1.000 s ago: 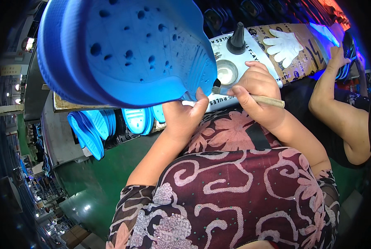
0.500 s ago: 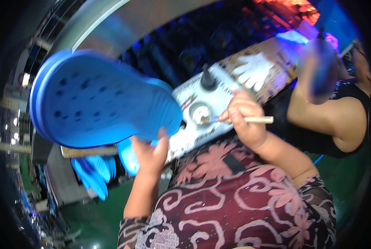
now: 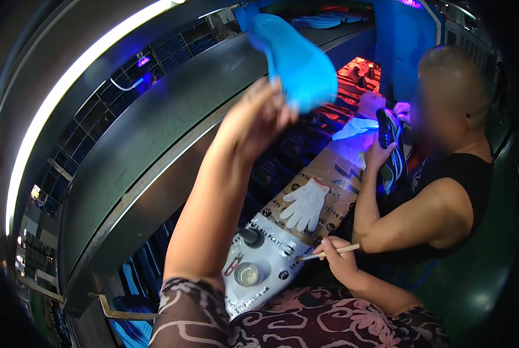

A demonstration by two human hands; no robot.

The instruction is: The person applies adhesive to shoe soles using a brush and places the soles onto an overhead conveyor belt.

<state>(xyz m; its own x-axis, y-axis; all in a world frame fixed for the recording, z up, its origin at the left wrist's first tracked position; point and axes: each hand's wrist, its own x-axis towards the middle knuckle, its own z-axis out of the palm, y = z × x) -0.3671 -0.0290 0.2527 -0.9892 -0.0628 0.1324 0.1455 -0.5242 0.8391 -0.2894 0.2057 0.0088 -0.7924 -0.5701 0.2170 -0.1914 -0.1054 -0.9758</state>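
Note:
My left hand (image 3: pixel 265 113) is stretched far forward, its fingers closed at the near end of a blue shoe insole (image 3: pixel 300 64). That insole is tilted up above the edge of the dark conveyor belt (image 3: pixel 172 110), and both it and my fingers are blurred. In my right hand (image 3: pixel 337 258) is a brush (image 3: pixel 347 248) with a pale wooden handle, gripped near its bristle end. The bristles point left over the covered work board (image 3: pixel 242 298). On that board stand a small clear cup (image 3: pixel 248 274) of pale liquid and a dark bottle (image 3: pixel 252 236), with red-handled snips (image 3: pixel 234 264) beside them.
A white glove (image 3: pixel 307 206) lies on the taped cardboard. At my right, a co-worker (image 3: pixel 439 191) holds a dark shoe (image 3: pixel 391 151). Red light glows inside a machine opening (image 3: pixel 361 75) ahead. Blue insoles (image 3: pixel 134 325) sit low at the left; others (image 3: pixel 329 21) rest on the far belt.
My left hand has carried the blue insole forward and away, up to the conveyor. The brush has left the cup and moved to its right, still in my right hand. My view has shifted.

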